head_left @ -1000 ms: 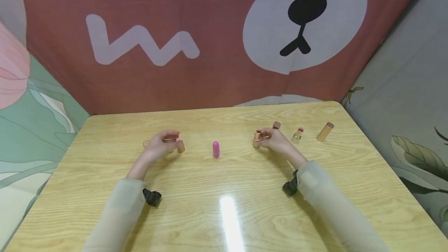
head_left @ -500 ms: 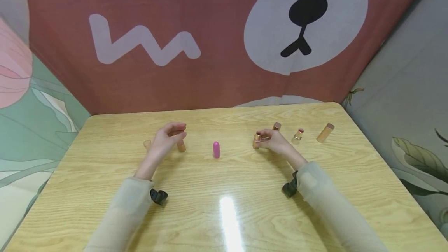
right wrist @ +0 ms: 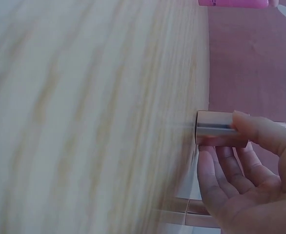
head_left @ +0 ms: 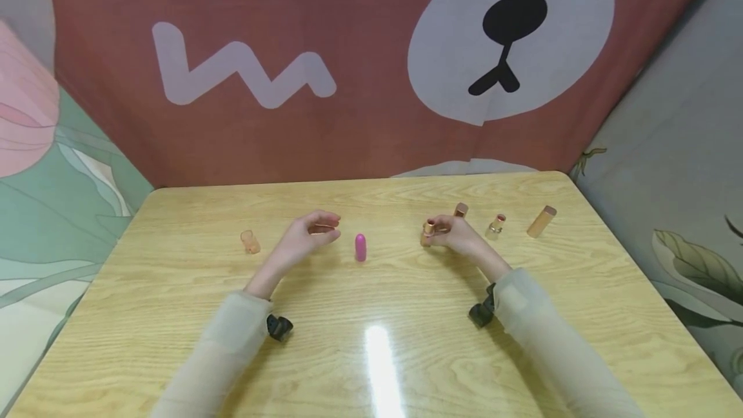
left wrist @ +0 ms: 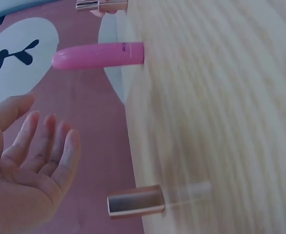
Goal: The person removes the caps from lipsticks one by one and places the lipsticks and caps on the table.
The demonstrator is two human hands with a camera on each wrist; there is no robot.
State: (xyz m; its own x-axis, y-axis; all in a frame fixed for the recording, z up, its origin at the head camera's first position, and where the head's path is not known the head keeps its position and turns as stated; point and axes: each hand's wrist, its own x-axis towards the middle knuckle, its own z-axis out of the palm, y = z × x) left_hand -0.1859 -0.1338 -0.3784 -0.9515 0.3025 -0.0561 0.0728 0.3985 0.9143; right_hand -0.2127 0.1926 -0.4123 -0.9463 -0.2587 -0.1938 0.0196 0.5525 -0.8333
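Observation:
My left hand [head_left: 304, 236] hovers over the table with relaxed fingers and holds nothing. Just right of it, a bright pink tube [head_left: 360, 248] stands upright. In the left wrist view, an open-topped rose-gold cap [left wrist: 135, 201] stands below the left hand [left wrist: 33, 163]; in the head view that hand hides it. My right hand [head_left: 458, 235] pinches an upright gold lipstick tube [head_left: 427, 233] between thumb and fingers. The right wrist view shows the tube's shiny rose-gold base [right wrist: 218, 127] standing on the tabletop.
Beyond the right hand stand a brown-topped tube [head_left: 461, 210], a clear-based lipstick with a red tip [head_left: 496, 226] and a taller gold tube [head_left: 542, 222]. A small translucent peach item [head_left: 251, 242] is at the left. Printed cloth [head_left: 371, 140] hangs behind the table.
My left hand has risen off the rose-gold cap, leaving it standing, and moved right toward the pink tube. The right hand keeps its grip on the lipstick tube, nearly still.

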